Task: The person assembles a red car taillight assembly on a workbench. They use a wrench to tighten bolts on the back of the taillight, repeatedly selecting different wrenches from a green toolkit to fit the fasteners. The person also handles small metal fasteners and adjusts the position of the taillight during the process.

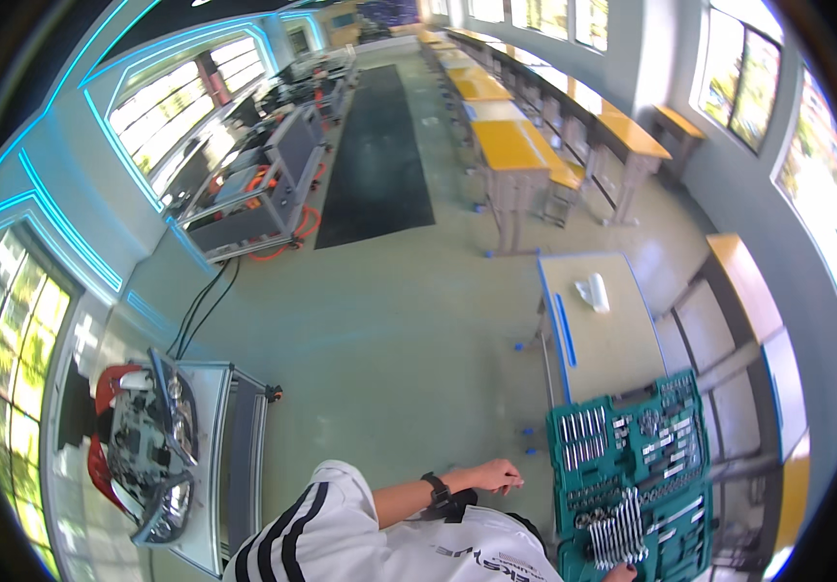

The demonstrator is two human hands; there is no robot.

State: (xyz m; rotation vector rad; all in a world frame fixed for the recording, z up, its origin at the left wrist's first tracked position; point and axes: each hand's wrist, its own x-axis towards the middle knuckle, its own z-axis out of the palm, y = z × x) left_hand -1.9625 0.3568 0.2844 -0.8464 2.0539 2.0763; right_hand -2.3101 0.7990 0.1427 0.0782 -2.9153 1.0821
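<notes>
To my left, a cart (207, 412) holds clear headlights (168, 509) and red lamps (100, 464). Ahead, a black mat (375, 165) stretches along the floor (370, 310) between grey equipment (289, 153) with orange cables (308, 225) and rows of yellow tables (515, 144). To my right, a white roll (597, 294) lies near windows (740, 82).

Right grip (620, 573) cut off below, hold unclear; far equipment (317, 74) blurred

Left arm (404, 501): bent, at the lower centre of the frame, forearm angled slightly upward to the right.
Left hand (498, 475): lower centre, fingers loosely half-curled.
Right hand (622, 573): bottom edge, right of centre, mostly cut off; finger pose unclear.
</notes>
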